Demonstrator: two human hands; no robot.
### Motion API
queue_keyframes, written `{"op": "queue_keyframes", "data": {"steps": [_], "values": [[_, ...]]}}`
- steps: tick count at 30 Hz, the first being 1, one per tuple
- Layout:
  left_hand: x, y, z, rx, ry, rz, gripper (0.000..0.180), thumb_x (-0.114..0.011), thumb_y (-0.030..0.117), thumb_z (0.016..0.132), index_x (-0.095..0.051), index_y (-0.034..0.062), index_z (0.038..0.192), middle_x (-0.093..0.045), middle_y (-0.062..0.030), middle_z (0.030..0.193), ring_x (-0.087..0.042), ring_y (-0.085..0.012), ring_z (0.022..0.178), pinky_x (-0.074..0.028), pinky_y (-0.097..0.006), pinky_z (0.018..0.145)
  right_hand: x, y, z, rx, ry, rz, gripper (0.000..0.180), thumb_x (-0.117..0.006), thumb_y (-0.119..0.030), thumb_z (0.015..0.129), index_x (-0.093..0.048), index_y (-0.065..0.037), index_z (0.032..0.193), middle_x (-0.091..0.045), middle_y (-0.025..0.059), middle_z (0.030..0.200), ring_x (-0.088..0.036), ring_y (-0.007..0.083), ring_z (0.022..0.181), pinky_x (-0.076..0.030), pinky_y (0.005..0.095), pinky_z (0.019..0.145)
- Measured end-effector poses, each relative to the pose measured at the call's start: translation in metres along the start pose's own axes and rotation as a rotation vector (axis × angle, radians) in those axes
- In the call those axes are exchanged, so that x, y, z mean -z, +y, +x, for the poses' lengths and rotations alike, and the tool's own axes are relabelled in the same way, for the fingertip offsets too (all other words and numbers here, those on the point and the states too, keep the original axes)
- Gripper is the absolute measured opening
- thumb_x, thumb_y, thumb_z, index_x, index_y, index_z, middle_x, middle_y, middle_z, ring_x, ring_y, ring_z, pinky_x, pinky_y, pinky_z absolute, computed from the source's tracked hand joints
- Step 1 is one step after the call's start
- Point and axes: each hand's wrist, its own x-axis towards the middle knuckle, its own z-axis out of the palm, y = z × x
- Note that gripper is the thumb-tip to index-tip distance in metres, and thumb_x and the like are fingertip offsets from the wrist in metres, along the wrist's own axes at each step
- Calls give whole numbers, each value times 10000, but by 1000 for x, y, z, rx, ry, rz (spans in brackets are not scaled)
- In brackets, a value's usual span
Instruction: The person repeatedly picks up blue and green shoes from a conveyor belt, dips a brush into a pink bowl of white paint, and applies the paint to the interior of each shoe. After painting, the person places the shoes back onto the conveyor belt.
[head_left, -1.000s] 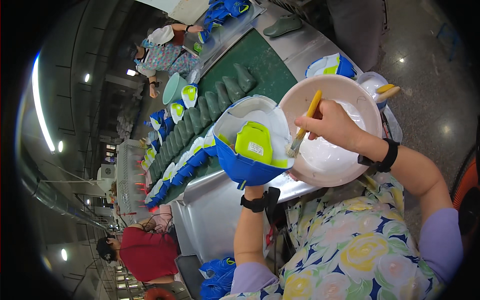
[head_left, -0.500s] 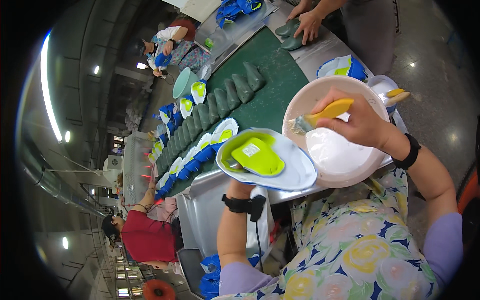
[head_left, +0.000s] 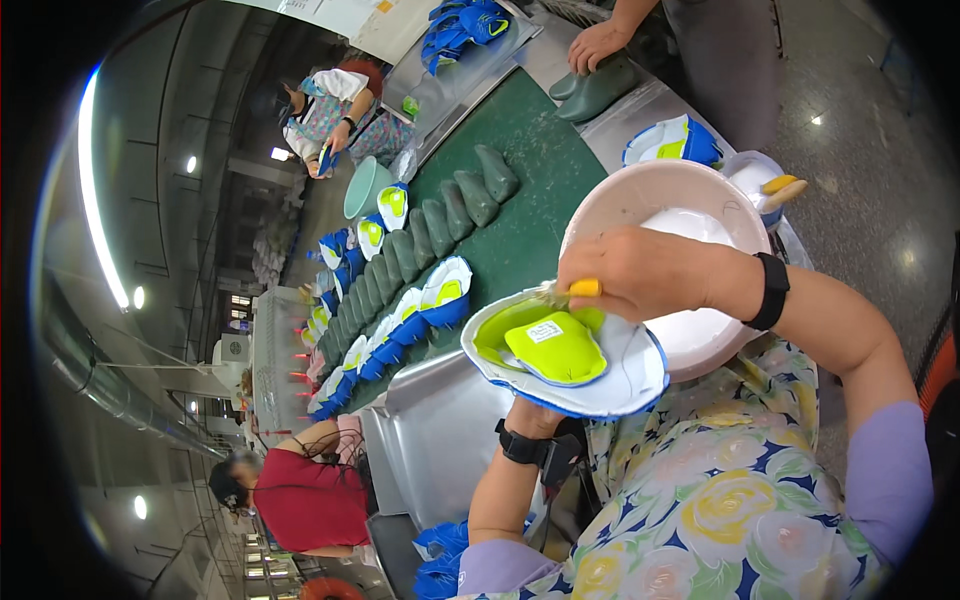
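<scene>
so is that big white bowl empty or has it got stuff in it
Not empty: the bowl holds a pool of white liquid, visible behind the right hand with the yellow-handled brush. How deep it is cannot be told.

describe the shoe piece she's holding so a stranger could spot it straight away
Start at the big pale bowl of white liquid beside the green conveyor belt. Just left of it the left hand props up a shoe upper from below, while the right hand lays a yellow-handled brush on it. Unlike the uppers lined up on the belt, it is raised off the belt, its lime inside facing the camera.
</scene>
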Motion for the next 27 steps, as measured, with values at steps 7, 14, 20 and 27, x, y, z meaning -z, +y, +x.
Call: {"op": "queue_keyframes", "data": {"steps": [7, 14, 20, 27], "values": [[-6, 15, -7, -171, 66, -3, 480, -503, 383, 1039, -520, 68, 1401, -649, -144, 1275, -671, -289, 1116, -568, -484, 964, 11, 14, -12, -408, -131, 89, 267, -716, -194, 884, -562, 9, 965, -668, 225, 799, -666, 408, 776, -513, 443, 686], [-6, 27, -5, -345, 61, 168, 477, -503, 382, 1039, -521, 70, 1399, -649, -145, 1274, -672, -290, 1113, -569, -488, 962, 32, 1, -14, -294, 45, 95, 222, -696, -167, 890, -577, 5, 965, -668, 203, 831, -654, 392, 776, -509, 434, 689], [8, 26, 4, -250, 98, -14, 481, -519, 390, 1033, -519, 79, 1400, -650, -140, 1271, -673, -296, 1114, -571, -497, 958, 7, 12, -27, -24, -57, -48, 137, -684, -126, 892, -585, -56, 955, -645, 160, 909, -647, 370, 822, -513, 445, 720], [33, 17, 11, -255, 24, -11, 519, -554, 405, 1017, -496, 89, 1424, -632, -126, 1306, -660, -292, 1138, -566, -482, 968, 28, 4, -16, -117, 176, 4, 250, -739, -190, 890, -557, -52, 993, -653, 148, 828, -658, 367, 758, -513, 431, 663]]}}
